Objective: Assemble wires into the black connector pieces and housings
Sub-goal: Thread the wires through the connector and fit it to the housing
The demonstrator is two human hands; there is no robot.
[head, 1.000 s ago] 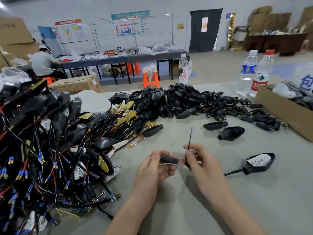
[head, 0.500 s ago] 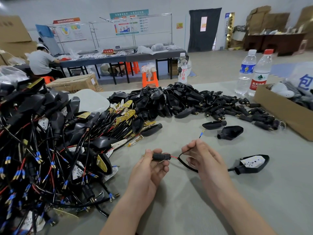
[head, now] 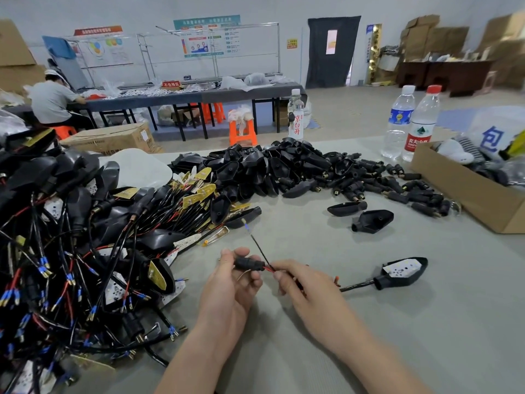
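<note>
My left hand (head: 230, 285) pinches a small black connector piece (head: 248, 263) above the grey table. Just to its right, my right hand (head: 305, 285) pinches the red and black wires (head: 269, 269) where they enter the connector. One thin black wire with a blue-sleeved terminal (head: 247, 227) sticks up and away from the connector. The sheathed cable runs from under my right hand to a black housing (head: 403, 273) with a white dotted board, lying on the table at the right.
A large tangle of wired housings (head: 71, 251) fills the left. Loose black shells and connector pieces (head: 298, 172) are heaped at the back, with two shells (head: 372, 220) lying apart. A cardboard box (head: 468, 191) and water bottles (head: 409, 123) stand at the right.
The free wire end has swung from upright near my right hand over to the left above the connector. My right hand has closed in against the connector, and the housing slid slightly.
</note>
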